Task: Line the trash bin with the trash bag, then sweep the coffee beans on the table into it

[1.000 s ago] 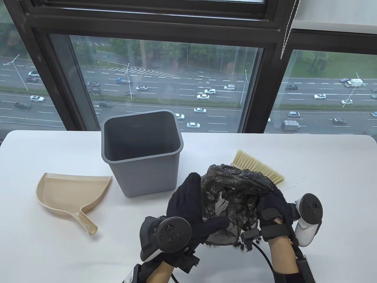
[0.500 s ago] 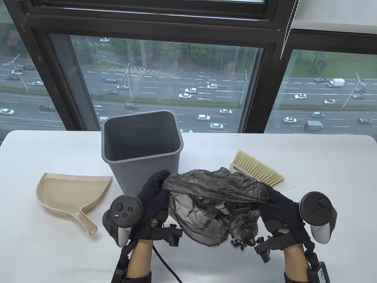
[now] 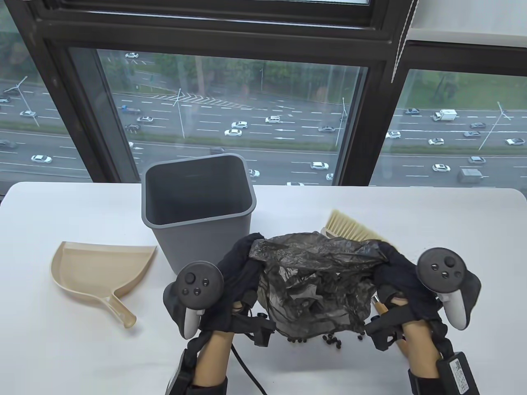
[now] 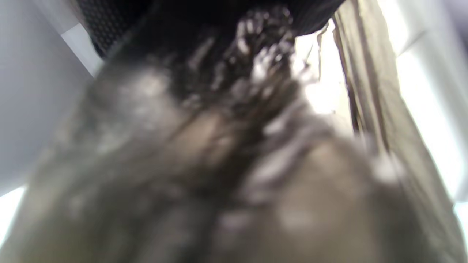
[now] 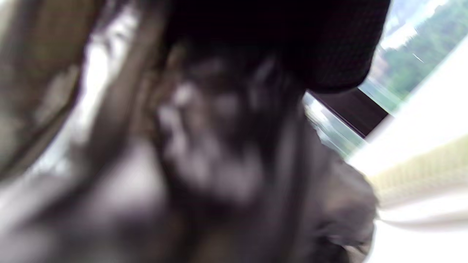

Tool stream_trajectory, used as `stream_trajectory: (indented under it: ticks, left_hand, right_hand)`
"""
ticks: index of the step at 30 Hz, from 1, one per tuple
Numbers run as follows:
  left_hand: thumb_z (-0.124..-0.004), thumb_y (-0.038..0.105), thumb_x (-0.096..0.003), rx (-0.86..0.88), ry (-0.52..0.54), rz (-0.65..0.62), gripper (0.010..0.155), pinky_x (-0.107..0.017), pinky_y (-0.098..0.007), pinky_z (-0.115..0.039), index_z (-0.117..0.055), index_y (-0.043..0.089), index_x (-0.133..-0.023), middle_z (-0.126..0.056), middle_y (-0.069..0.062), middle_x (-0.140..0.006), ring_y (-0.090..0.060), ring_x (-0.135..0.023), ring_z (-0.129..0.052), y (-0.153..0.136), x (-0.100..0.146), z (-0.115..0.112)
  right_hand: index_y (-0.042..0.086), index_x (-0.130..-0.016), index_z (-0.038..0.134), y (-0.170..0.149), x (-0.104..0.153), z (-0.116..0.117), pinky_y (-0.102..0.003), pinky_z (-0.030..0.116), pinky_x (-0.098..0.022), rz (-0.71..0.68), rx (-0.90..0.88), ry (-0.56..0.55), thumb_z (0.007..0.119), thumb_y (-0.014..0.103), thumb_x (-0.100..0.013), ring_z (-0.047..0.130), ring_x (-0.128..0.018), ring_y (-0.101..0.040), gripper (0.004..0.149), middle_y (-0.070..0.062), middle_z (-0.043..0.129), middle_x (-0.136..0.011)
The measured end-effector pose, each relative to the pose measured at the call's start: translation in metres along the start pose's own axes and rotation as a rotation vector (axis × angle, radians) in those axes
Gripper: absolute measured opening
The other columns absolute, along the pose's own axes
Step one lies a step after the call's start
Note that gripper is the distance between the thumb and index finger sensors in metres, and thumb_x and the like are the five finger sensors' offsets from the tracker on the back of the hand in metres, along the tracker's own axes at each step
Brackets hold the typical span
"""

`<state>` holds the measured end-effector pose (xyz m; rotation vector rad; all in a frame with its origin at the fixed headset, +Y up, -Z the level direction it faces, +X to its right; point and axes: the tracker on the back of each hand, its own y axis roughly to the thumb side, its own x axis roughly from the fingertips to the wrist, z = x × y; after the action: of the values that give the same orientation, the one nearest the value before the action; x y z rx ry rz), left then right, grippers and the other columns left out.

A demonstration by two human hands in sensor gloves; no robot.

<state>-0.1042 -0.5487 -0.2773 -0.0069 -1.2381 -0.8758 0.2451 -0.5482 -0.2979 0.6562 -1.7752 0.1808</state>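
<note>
A crumpled, translucent black trash bag (image 3: pixel 317 279) hangs between my two hands just above the table's front middle. My left hand (image 3: pixel 243 259) grips its left edge and my right hand (image 3: pixel 389 257) grips its right edge, stretching the top rim between them. The grey trash bin (image 3: pixel 197 214) stands upright and unlined behind the left hand. Several coffee beans (image 3: pixel 333 340) lie on the table under the bag. Both wrist views are filled by the blurred bag (image 4: pixel 219 164) (image 5: pixel 204 153) up close.
A beige dustpan (image 3: pixel 96 273) lies at the left of the white table (image 3: pixel 453 230). A beige brush (image 3: pixel 350 228) lies behind the bag, partly hidden by it. A window runs along the table's far edge.
The hands spread apart, then came slightly closer and rose, opening the bag from a bunched wad into a stretched mouth. The bag now covers more of the brush.
</note>
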Motion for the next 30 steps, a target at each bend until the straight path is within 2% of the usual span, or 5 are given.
stream_trajectory:
  ticks: [6, 8, 9, 11, 30]
  left_hand:
    - [-0.054, 0.047, -0.061, -0.329, 0.356, -0.523, 0.043, -0.072, -0.052, -0.069, -0.053, 0.037, -0.103, -0.073, 0.007, -0.109, -0.023, -0.102, -0.081, 0.063, 0.04, 0.021]
    - [-0.061, 0.048, -0.0586, -0.453, 0.05, -0.373, 0.041, -0.068, -0.049, -0.079, -0.069, 0.036, -0.098, -0.09, 0.01, -0.101, -0.019, -0.094, -0.096, 0.046, 0.019, -0.001]
    - [-0.065, 0.048, -0.0573, -0.524, -0.429, -0.173, 0.041, -0.065, -0.051, -0.081, -0.075, 0.036, -0.095, -0.096, 0.008, -0.094, -0.021, -0.085, -0.103, 0.024, 0.004, -0.025]
    - [-0.06, 0.047, -0.0585, -0.557, -0.648, -0.061, 0.041, -0.07, -0.053, -0.071, -0.069, 0.034, -0.096, -0.089, 0.007, -0.097, -0.022, -0.09, -0.094, -0.005, -0.001, -0.041]
    - [-0.067, 0.045, -0.0596, 0.199, -0.329, 0.132, 0.041, -0.064, -0.052, -0.077, -0.073, 0.031, -0.098, -0.093, 0.001, -0.095, -0.026, -0.082, -0.101, -0.031, -0.031, 0.044]
  right_hand:
    - [0.026, -0.1, 0.055, 0.038, 0.029, -0.016, -0.05, 0.067, -0.07, -0.477, -0.008, -0.295, 0.061, 0.032, -0.055, 0.08, -0.092, -0.03, 0.046, -0.005, 0.073, -0.101]
    - [0.017, -0.096, 0.069, 0.037, 0.019, -0.002, -0.055, 0.072, -0.061, -0.336, 0.334, -0.218, 0.069, 0.027, -0.053, 0.089, -0.081, -0.039, 0.044, -0.014, 0.085, -0.092]
    - [0.016, -0.094, 0.076, 0.03, 0.006, 0.014, -0.055, 0.078, -0.056, -0.063, 0.695, 0.026, 0.072, 0.029, -0.052, 0.097, -0.074, -0.039, 0.044, -0.015, 0.093, -0.087]
    - [0.02, -0.097, 0.067, 0.018, -0.008, 0.03, -0.048, 0.078, -0.059, 0.161, 0.936, 0.444, 0.066, 0.032, -0.055, 0.096, -0.075, -0.03, 0.044, -0.008, 0.089, -0.088]
    - [0.017, -0.095, 0.07, 0.058, -0.021, -0.014, -0.047, 0.083, -0.049, -0.043, 0.308, 0.12, 0.069, 0.03, -0.053, 0.102, -0.062, -0.028, 0.044, -0.009, 0.095, -0.078]
